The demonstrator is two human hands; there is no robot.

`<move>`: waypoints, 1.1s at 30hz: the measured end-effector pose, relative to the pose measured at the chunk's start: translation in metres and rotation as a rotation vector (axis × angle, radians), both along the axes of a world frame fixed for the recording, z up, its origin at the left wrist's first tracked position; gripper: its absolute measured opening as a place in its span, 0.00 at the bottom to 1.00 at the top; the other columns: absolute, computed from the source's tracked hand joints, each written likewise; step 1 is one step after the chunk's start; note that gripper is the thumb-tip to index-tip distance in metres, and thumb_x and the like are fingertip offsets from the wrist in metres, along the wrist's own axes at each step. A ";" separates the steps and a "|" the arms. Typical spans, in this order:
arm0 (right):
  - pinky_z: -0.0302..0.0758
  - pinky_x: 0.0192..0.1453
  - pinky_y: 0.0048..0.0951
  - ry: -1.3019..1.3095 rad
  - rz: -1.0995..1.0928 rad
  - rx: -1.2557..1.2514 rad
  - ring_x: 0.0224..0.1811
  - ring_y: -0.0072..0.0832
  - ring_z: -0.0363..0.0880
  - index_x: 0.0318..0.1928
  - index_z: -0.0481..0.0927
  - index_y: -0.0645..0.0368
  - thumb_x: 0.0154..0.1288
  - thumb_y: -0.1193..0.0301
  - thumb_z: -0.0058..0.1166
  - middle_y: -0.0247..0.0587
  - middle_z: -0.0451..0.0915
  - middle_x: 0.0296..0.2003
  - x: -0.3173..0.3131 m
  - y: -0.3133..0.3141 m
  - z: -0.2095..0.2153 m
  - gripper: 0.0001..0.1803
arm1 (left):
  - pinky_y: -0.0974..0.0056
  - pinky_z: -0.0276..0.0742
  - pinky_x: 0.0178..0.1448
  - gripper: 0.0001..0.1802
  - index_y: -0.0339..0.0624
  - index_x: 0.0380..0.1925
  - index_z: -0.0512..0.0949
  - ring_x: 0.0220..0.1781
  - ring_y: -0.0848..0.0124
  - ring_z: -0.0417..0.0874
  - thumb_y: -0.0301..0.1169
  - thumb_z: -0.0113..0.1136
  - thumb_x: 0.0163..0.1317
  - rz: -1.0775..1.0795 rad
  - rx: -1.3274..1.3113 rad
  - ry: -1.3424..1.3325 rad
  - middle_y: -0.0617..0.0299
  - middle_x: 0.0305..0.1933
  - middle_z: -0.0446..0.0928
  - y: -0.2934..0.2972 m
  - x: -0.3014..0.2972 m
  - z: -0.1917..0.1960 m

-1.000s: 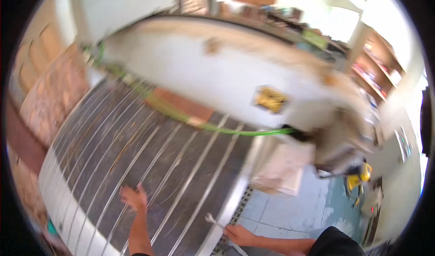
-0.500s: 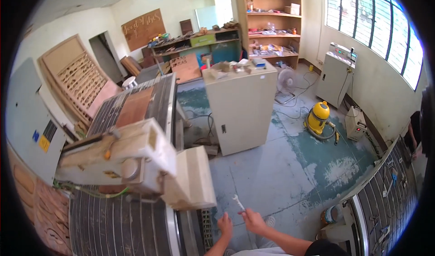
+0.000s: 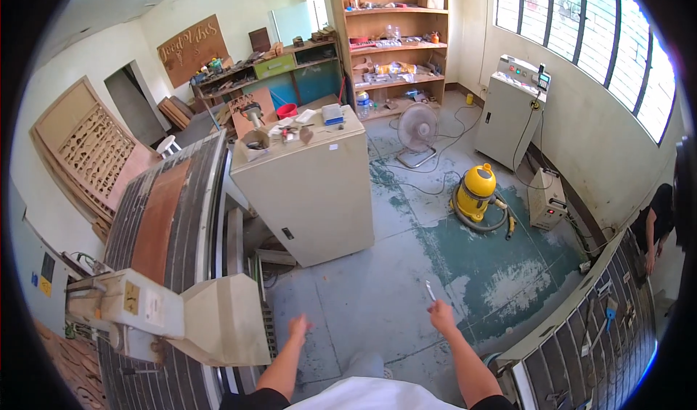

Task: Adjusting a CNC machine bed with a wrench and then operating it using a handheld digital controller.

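At upper right of the frame, a barred window (image 3: 573, 40) is bright. A wooden shelf (image 3: 399, 22) stands at top centre. The grey floor (image 3: 356, 283) has green patches (image 3: 454, 247) right of centre.

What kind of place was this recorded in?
Probably a woodworking workshop: a long slotted machine bed stands on the left, a patterned wooden panel leans beyond it, and a yellow canister vacuum sits on the floor.
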State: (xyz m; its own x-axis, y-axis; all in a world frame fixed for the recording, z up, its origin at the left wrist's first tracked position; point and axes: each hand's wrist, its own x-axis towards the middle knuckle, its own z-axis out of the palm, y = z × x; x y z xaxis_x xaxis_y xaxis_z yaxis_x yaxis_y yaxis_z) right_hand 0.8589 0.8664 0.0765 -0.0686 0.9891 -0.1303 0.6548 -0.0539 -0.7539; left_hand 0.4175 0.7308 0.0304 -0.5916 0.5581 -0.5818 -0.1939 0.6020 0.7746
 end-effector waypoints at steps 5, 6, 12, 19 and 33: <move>0.76 0.30 0.42 -0.152 -0.290 -0.170 0.27 0.45 0.82 0.31 0.73 0.68 0.66 0.68 0.44 0.54 0.78 0.23 0.148 0.000 -0.105 0.14 | 0.51 0.72 0.28 0.10 0.34 0.37 0.77 0.29 0.60 0.77 0.28 0.55 0.57 -0.030 -0.217 -0.253 0.52 0.30 0.76 -0.116 -0.014 -0.092; 0.79 0.29 0.40 0.293 -0.618 -0.476 0.24 0.44 0.82 0.42 0.73 0.68 0.66 0.67 0.46 0.52 0.80 0.27 0.208 -0.023 -0.158 0.15 | 0.49 0.74 0.29 0.08 0.35 0.34 0.77 0.29 0.60 0.78 0.28 0.56 0.56 -0.610 -0.137 -0.120 0.50 0.28 0.74 -0.093 -0.007 -0.105; 0.76 0.19 0.42 0.479 -0.748 -0.693 0.19 0.43 0.79 0.40 0.72 0.67 0.69 0.63 0.39 0.52 0.77 0.25 0.260 0.051 -0.174 0.17 | 0.54 0.75 0.39 0.09 0.36 0.27 0.77 0.32 0.62 0.80 0.32 0.58 0.58 -0.897 -0.228 0.116 0.51 0.29 0.77 -0.003 0.000 -0.124; 0.77 0.20 0.42 0.621 -0.905 -0.840 0.19 0.42 0.79 0.34 0.73 0.67 0.68 0.64 0.41 0.51 0.78 0.23 0.261 0.232 -0.144 0.16 | 0.59 0.75 0.31 0.08 0.40 0.19 0.81 0.28 0.65 0.81 0.31 0.57 0.47 -0.238 -0.261 0.057 0.57 0.26 0.81 0.305 0.034 -0.103; 0.73 0.16 0.36 0.356 -0.385 -0.712 0.17 0.34 0.76 0.27 0.73 0.64 0.65 0.69 0.42 0.42 0.74 0.18 0.134 0.799 -0.120 0.13 | 0.62 0.77 0.33 0.14 0.37 0.25 0.82 0.33 0.61 0.83 0.40 0.63 0.52 -0.271 -0.776 -0.033 0.54 0.29 0.82 0.514 0.122 -0.088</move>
State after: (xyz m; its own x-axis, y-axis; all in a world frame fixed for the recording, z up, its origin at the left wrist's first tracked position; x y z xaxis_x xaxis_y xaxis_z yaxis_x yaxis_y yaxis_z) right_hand 0.9930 1.6652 -0.0439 0.0987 0.6437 -0.7589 0.2270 -0.7570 -0.6127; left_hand 0.5396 1.2452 -0.0579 -0.4698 0.1111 -0.8758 0.0200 0.9931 0.1152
